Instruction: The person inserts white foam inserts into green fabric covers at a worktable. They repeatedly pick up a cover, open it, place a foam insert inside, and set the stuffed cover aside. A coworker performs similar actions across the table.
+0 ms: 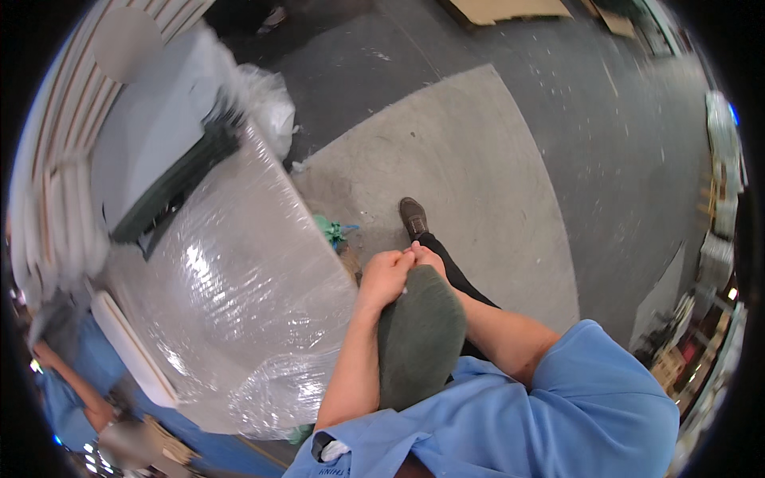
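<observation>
Both my hands meet in front of me, fingers bent and pressed together. My left hand [386,276] and my right hand [428,257] come together at the far tip of a dark green fabric-covered pad, perhaps a cushion [422,338]. That pad lies between my forearms, its near end against my blue shirt. Whatever the fingers pinch is hidden or too small to make out. Left of my left forearm stands a large pale block wrapped in clear plastic film [231,263].
Behind the wrapped block are a dark green upholstered piece [171,179], crumpled clear plastic [267,107] and stacked white panels [60,183]. A green bundle [328,229] lies beside the block. A co-worker's arm [76,386] shows at lower left. Pale matting [478,159] covers grey floor.
</observation>
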### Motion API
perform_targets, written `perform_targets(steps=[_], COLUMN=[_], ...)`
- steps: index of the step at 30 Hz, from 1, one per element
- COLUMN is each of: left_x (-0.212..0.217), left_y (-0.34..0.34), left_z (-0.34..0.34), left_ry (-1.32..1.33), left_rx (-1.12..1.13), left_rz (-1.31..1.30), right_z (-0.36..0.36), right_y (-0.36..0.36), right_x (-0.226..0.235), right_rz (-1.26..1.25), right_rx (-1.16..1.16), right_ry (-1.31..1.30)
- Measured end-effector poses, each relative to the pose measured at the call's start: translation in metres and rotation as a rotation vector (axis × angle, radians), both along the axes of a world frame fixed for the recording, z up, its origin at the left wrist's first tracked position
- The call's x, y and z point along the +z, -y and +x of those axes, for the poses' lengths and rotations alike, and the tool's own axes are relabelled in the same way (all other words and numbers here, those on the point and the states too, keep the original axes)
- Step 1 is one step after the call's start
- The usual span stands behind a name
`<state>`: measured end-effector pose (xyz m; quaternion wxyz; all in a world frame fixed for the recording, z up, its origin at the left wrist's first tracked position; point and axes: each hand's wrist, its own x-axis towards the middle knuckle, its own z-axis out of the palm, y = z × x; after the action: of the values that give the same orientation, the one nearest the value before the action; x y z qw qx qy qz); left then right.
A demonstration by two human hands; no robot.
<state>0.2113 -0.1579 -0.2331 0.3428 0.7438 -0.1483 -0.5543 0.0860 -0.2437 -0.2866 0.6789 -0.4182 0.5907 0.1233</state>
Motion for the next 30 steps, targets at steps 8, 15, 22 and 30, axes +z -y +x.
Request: perform_targets(steps=[8, 15, 22, 30], left_x=[0.106, 0.176, 0.166, 0.138], left_y=[-0.012, -0.093, -0.092, -0.099], left_z=[-0.001, -0.070, -0.086, -0.090], left_ry=[0.448, -0.157, -0.251, -0.196], left_rx=[0.328, 0.421, 0.359, 0.313], left_rz=[-0.020, -0.048, -0.155, -0.233], right_z=[-0.062, -0.038, -0.018, -0.001], right_y=[0.032, 0.024, 0.010, 0.026], right_x=[0.042, 0.109, 0.077, 0.043], right_rz=[-0.047, -0.273, 0.030, 0.305], right_rx=[-0.616, -0.384, -0.327, -0.207], right_ry=[0.453, 0.869, 0.966, 0.882])
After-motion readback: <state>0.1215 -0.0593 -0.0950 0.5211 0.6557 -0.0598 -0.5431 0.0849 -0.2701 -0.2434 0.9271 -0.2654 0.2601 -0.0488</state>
